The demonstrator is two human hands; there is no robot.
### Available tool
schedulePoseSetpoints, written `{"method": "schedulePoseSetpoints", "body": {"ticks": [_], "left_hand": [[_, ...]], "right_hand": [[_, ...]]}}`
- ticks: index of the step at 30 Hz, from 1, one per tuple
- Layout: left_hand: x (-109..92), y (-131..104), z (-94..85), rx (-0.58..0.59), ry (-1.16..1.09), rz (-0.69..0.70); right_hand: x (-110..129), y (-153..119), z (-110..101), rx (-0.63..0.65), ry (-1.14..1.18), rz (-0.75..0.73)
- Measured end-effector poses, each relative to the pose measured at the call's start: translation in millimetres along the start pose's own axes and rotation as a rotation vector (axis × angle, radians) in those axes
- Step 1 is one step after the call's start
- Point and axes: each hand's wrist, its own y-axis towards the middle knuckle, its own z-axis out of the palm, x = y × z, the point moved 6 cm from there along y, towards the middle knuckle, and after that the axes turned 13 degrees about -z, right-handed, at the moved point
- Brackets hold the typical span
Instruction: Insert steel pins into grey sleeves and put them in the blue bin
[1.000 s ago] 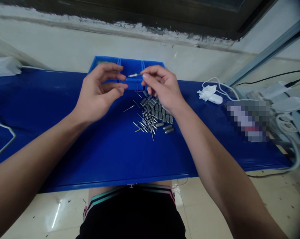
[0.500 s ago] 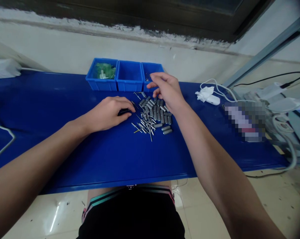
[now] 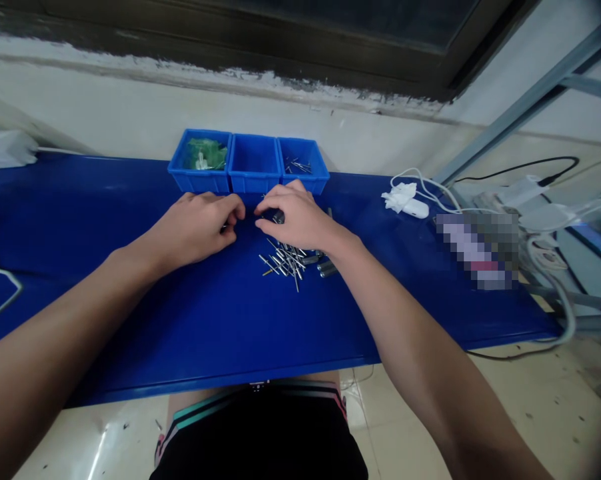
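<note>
My left hand (image 3: 200, 223) is closed, its fingers curled at the left edge of a pile of small metal parts. Whatever its fingertips hold is hidden. My right hand (image 3: 300, 217) reaches over the pile, thumb and fingers apart, covering much of it. Below its palm lie several silver blind rivets (image 3: 289, 259) with thin stems, heaped loosely. Dark grey cylindrical pieces (image 3: 326, 268) show beside and under the right hand. Another group of rivets (image 3: 299, 165) lies in the right-hand blue bin (image 3: 308, 183), behind my right hand.
A middle blue bin (image 3: 254, 181) and a left blue bin (image 3: 200, 180) with green plastic bags adjoin it against the wall. White crumpled material and a white device (image 3: 415, 209) with a cable sit right, near a blurred item (image 3: 475, 253). The blue tabletop (image 3: 220, 327) extends toward my lap.
My right hand has come down and left from beside the right bin to the pile, uncovering the bin's rivets. My left hand has shifted slightly left and its fingers have curled in.
</note>
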Motion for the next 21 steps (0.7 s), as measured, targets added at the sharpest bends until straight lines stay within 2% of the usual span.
{"method": "schedulePoseSetpoints", "body": {"ticks": [5,12,16,21], "left_hand": [[2.9,-0.3,-1.0,0.016,-0.19,-0.043],[-13.6,-4.5,-23.2,-0.208,-0.677,-0.058],[-14.4,-5.8,-26.7,-0.235,-0.856,-0.088],[-6.0,-6.0,-33.3,-0.365,-1.075,-0.128]], "right_hand": [[2.6,1.1,7.1,0.025,-0.001,-0.006],[9.5,4.5,6.9,-0.035,0.051,-0.03],[13.1,8.6,7.7,-0.083,0.341,-0.096],[8.8,9.2,2.8,-0.168,0.63,-0.006]]}}
